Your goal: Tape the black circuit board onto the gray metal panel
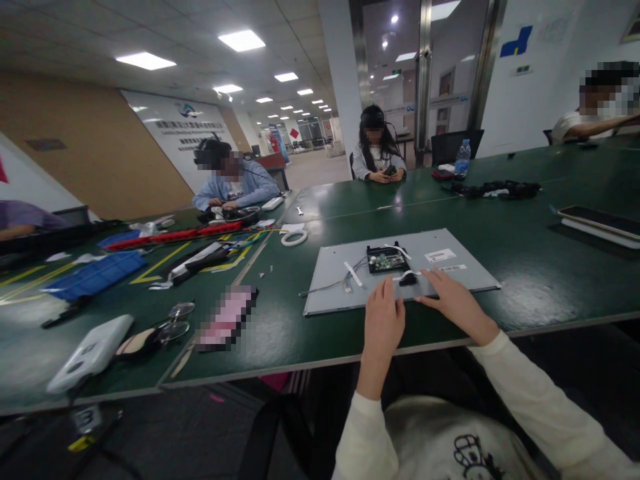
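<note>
A flat grey metal panel (345, 293), which looks like the back of a display screen, lies in front of me. Near its middle sits a green circuit board (387, 260) in a black frame. Just in front of the board is a small black piece (409, 280) with a white strip across it. To the left of that piece, my left hand (384, 320) rests at the panel's front edge, thumb and fingers apart. On the other side my right hand (455, 301) has its fingers stretched, the tips close to the white strip. Whether they touch it is unclear.
Thin cables (333, 285) trail left over the panel. A roll of white tape (294, 238), a phone (227, 319), glasses (175, 325) and a blue tray (97, 275) lie to the left. A water bottle (463, 159) stands at the back. Several other people sit around the table.
</note>
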Motion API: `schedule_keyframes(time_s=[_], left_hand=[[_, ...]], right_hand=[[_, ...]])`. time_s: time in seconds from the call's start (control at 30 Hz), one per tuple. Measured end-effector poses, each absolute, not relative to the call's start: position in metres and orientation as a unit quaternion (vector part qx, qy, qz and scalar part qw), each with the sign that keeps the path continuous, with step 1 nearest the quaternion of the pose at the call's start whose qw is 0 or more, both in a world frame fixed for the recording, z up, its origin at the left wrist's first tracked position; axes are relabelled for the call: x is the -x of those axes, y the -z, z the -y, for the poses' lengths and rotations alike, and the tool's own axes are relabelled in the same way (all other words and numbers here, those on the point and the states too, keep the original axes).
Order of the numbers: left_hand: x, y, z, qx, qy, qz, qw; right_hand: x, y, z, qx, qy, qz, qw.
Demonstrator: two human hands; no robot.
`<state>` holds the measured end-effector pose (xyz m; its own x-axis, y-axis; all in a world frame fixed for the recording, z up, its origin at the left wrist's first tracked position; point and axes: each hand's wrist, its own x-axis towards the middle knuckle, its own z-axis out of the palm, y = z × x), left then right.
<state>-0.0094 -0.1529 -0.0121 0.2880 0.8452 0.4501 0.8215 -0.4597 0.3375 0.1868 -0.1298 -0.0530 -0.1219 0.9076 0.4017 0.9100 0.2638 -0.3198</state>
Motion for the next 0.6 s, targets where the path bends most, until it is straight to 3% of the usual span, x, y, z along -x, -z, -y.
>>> schedule_keyframes(time_s=[0.2, 0.37, 0.47, 0.6], left_hand=[[0.009, 0.014, 0.153, -0.804, -0.293, -0.518, 0.012], [0.010, 0.016, 0.153, -0.808, -0.291, -0.511, 0.006], [0.010, 0.016, 0.152, -0.811, -0.283, -0.512, 0.007], [0.009, 0.015, 0.152, -0.815, -0.269, -0.513, 0.009]], right_hand=[[-0.192, 0.050, 0.119, 0.597, 0.003, 0.762, 0.249], [-0.204, 0.024, 0.099, 0.471, 0.042, 0.859, 0.198], [-0.211, 0.013, 0.086, 0.403, 0.001, 0.901, 0.159], [-0.216, 0.020, 0.076, 0.420, -0.061, 0.893, 0.149]])
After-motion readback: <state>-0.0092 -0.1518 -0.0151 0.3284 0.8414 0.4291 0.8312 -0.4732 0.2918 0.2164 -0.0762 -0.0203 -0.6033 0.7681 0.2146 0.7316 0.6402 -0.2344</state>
